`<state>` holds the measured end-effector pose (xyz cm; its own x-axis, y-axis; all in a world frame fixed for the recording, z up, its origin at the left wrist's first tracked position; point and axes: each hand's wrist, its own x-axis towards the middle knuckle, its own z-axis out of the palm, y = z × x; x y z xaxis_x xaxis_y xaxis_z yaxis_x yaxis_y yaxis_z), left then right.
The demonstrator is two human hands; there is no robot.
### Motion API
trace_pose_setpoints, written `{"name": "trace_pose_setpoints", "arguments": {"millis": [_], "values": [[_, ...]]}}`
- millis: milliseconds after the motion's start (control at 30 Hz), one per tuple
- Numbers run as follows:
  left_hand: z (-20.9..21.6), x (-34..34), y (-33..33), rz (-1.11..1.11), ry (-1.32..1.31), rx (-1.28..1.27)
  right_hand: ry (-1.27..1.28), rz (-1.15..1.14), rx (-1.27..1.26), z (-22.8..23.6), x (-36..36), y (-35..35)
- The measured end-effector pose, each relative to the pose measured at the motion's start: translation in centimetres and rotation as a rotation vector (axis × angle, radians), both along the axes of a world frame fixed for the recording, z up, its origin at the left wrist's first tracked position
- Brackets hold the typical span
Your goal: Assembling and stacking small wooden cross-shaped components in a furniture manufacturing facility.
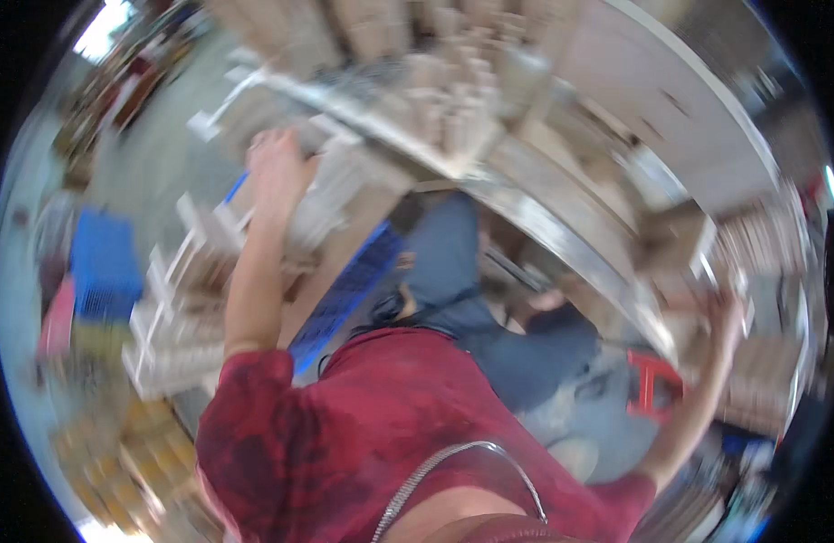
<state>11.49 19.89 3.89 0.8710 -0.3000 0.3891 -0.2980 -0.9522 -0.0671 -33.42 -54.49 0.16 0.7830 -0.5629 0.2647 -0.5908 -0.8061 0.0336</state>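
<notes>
My left hand (279, 163) is stretched out at the upper left, over pale wooden pieces (204, 253) stacked beside a blue plastic crate (345, 290). A crumpled translucent sheet (331, 204) lies right by its wrist. The fingers look bent, but blur hides whether anything is in them. On the far right my right hand (727, 312) reaches to a stack of wooden boards (761, 240). Something small and pale (741, 282) shows at its fingertips; motion smears the fingers, so I cannot tell whether they grip it.
A metal-edged workbench (562, 226) runs diagonally ahead of my legs, with upright wooden sticks (449, 113) and a large pale panel (666, 81) on it. A red stool (654, 385) stands below at right. A blue bin (106, 262) and stacked yellowish bundles (118, 462) are at left.
</notes>
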Motion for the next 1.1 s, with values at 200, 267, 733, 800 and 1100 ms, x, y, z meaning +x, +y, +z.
{"name": "trace_pose_setpoints", "arguments": {"millis": [200,267,733,800,1100], "values": [[-0.7,-3.4,8.9,0.297,0.334,0.255,-0.052,0.278,0.047,4.6,7.4,4.9],[-0.6,-4.2,10.5,0.326,0.337,0.271,-0.093,0.141,0.180,5.6,5.9,4.6],[-4.9,-3.0,15.2,0.273,0.469,0.309,-0.522,0.338,1.142,0.4,10.7,30.2],[-4.8,-3.0,15.1,0.398,0.561,0.267,-0.549,0.303,1.195,-1.9,13.2,32.1],[3.9,-11.9,3.0,-0.354,0.542,-0.950,-0.380,0.334,1.639,-2.6,17.7,38.4]]}}
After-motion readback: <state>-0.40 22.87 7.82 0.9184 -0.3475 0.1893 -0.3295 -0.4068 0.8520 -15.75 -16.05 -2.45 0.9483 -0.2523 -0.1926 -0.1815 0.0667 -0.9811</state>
